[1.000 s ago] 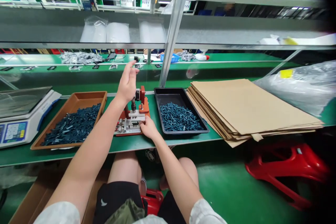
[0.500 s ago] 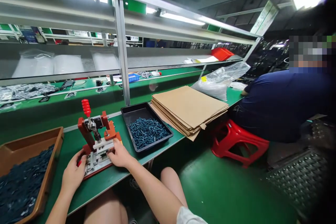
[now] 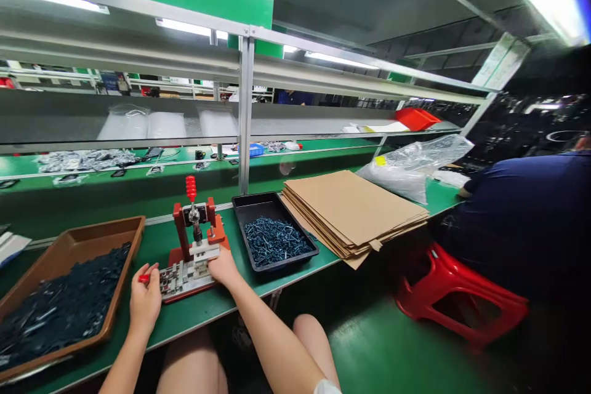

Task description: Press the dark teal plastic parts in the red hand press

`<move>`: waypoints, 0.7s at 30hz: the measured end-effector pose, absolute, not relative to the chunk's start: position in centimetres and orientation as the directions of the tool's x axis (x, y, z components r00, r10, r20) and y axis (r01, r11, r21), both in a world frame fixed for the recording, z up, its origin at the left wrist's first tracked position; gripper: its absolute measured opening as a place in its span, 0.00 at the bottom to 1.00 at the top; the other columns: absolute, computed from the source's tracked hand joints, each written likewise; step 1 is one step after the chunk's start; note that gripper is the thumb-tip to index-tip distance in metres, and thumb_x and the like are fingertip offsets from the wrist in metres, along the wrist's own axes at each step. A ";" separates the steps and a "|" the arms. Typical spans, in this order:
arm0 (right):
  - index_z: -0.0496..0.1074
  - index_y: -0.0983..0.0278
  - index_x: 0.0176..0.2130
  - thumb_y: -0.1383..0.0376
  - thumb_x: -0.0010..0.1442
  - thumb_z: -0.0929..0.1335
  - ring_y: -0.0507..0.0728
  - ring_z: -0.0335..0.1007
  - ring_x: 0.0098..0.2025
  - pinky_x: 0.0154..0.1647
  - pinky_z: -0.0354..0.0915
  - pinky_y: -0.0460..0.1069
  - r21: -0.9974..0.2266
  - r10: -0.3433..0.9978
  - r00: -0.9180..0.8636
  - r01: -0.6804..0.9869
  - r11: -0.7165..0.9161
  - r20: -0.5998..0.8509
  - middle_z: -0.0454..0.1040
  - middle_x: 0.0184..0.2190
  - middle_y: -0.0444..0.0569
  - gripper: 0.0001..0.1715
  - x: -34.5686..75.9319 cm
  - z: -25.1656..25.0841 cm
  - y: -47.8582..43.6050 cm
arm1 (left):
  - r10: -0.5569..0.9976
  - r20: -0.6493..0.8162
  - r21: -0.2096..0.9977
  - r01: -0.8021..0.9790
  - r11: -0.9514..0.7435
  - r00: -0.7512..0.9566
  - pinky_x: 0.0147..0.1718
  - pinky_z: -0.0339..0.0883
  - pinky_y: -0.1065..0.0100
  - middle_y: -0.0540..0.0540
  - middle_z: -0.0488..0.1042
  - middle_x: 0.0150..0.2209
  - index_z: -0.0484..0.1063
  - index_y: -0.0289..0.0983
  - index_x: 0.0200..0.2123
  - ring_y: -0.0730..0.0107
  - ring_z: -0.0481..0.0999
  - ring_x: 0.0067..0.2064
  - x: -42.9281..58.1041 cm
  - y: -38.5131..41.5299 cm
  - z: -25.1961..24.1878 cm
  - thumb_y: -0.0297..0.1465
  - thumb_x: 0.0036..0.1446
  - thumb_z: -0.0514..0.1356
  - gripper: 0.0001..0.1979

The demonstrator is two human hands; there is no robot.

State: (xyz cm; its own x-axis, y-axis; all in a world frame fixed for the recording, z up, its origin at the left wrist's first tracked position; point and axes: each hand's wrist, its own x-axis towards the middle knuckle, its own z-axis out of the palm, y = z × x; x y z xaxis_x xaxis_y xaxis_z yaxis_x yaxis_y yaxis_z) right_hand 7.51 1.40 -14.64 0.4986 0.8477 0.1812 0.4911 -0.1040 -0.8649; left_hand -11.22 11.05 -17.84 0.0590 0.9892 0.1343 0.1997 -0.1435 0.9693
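Note:
A small toggle press (image 3: 197, 231) with an upright red grip (image 3: 191, 188) and red-brown supports stands on the green bench. Its metal slide fixture (image 3: 178, 277) extends to the left at the base. My left hand (image 3: 146, 303) is closed around a red knob (image 3: 144, 278) at the fixture's left end. Against the right side of the metal block under the plunger rests my right hand (image 3: 223, 267); its fingertips are hidden, so any small part there cannot be made out.
Left of the press, a brown tray (image 3: 136, 240) holds dark flat pieces. A black tray (image 3: 263, 198) of dark, thin screw-like parts sits to the right, beside stacked cardboard sheets (image 3: 355, 206) and a clear plastic bag (image 3: 401, 175). A person in dark blue (image 3: 545, 215) sits by a red stool (image 3: 462, 295).
The camera has turned left and up, so the scene sits further right. My left hand and the red knob are farther left of the press; my right hand stays at the block.

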 end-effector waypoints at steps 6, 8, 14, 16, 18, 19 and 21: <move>0.77 0.64 0.42 0.74 0.60 0.64 0.62 0.75 0.47 0.52 0.69 0.54 -0.845 0.694 0.653 0.520 -0.121 0.302 0.78 0.42 0.56 0.14 6.6 -14.7 -2.0 | 0.961 0.272 0.953 0.154 -0.262 -0.045 0.65 0.62 0.45 0.34 0.69 0.60 0.67 0.36 0.57 0.48 0.72 0.60 -14.4 3.7 -19.2 0.52 0.56 0.60 0.33; 0.76 0.64 0.41 0.69 0.65 0.64 0.61 0.73 0.45 0.50 0.69 0.54 -0.837 0.656 0.655 0.543 -0.065 0.374 0.76 0.40 0.55 0.10 4.8 -15.8 -4.7 | 0.977 0.212 0.973 0.088 -0.215 0.039 0.64 0.63 0.47 0.36 0.71 0.60 0.68 0.39 0.58 0.50 0.73 0.59 -16.0 -0.4 -20.1 0.54 0.57 0.61 0.33; 0.76 0.59 0.40 0.71 0.66 0.64 0.59 0.71 0.43 0.47 0.69 0.53 -0.785 0.939 0.151 0.599 0.162 0.309 0.75 0.39 0.50 0.12 -5.4 -18.6 -12.1 | 0.880 -0.341 0.848 -0.295 0.439 0.329 0.56 0.72 0.52 0.35 0.77 0.56 0.75 0.39 0.56 0.50 0.79 0.54 -18.2 -9.5 -20.9 0.56 0.51 0.68 0.36; 0.77 0.58 0.43 0.73 0.62 0.66 0.61 0.71 0.47 0.50 0.70 0.55 -0.744 0.964 0.044 0.646 0.173 0.262 0.76 0.43 0.51 0.14 -7.5 -18.5 -13.1 | 0.865 -0.398 0.813 -0.320 0.487 0.306 0.54 0.74 0.56 0.34 0.79 0.55 0.79 0.37 0.50 0.52 0.80 0.52 -19.2 -9.8 -21.1 0.53 0.48 0.71 0.33; 0.76 0.57 0.50 0.73 0.59 0.67 0.62 0.72 0.51 0.52 0.71 0.57 -0.726 0.963 -0.009 0.656 0.208 0.268 0.75 0.49 0.53 0.21 -7.3 -17.8 -13.3 | 0.861 -0.442 0.824 -0.265 0.500 0.252 0.48 0.76 0.58 0.34 0.80 0.52 0.79 0.36 0.46 0.54 0.82 0.47 -21.3 -8.8 -21.6 0.54 0.45 0.72 0.33; 0.75 0.57 0.53 0.72 0.58 0.67 0.63 0.72 0.53 0.53 0.71 0.57 -0.719 0.954 -0.011 0.654 0.235 0.301 0.75 0.51 0.54 0.25 -6.3 -17.2 -13.2 | 0.864 -0.459 0.844 -0.203 0.497 0.207 0.45 0.76 0.57 0.34 0.81 0.51 0.78 0.36 0.46 0.55 0.83 0.44 -22.9 -8.0 -22.0 0.56 0.44 0.72 0.34; 0.74 0.59 0.55 0.70 0.61 0.65 0.62 0.73 0.53 0.54 0.72 0.57 -0.689 0.907 0.053 0.669 0.279 0.418 0.76 0.52 0.56 0.24 -2.4 -15.6 -12.9 | 0.885 -0.459 0.887 -0.005 0.461 0.074 0.41 0.76 0.55 0.33 0.82 0.48 0.77 0.35 0.44 0.52 0.83 0.40 -26.9 -6.1 -22.8 0.60 0.41 0.68 0.37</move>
State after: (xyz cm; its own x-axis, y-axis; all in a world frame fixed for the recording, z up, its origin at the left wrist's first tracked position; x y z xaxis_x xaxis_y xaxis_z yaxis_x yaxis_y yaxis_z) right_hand -2.37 -12.91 -15.64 0.0525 0.9071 0.4177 0.6691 0.2785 -0.6890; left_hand -26.91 -6.11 -22.84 0.0736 0.8853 -0.4592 -0.0054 0.4608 0.8875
